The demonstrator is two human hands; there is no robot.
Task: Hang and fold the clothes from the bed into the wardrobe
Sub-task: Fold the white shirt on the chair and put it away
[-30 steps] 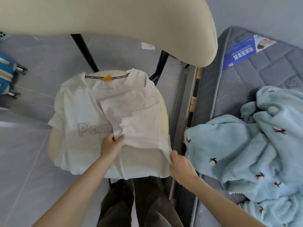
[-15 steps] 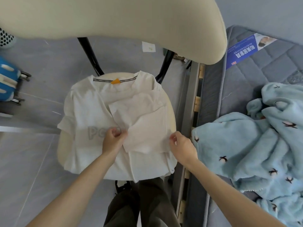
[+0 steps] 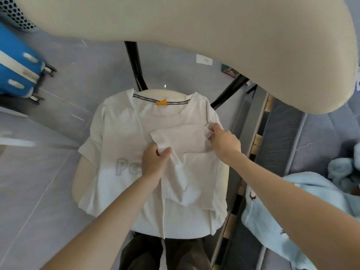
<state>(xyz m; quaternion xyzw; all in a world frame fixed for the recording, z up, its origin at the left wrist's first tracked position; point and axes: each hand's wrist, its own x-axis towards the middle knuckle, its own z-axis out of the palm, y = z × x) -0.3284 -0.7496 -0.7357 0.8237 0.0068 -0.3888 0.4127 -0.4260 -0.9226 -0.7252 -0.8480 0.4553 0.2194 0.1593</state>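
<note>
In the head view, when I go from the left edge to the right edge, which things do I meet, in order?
Blue suitcase → left hand → right hand, both hands pinching the white T-shirt → grey bed rail → light blue blanket.

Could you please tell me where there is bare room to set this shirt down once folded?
The chair seat is crowded: the white T-shirt covers nearly all of it. Free patches: the grey mattress strip between the bed frame and the blue blanket, and the floor tiles between the chair and the blue suitcase.
</note>
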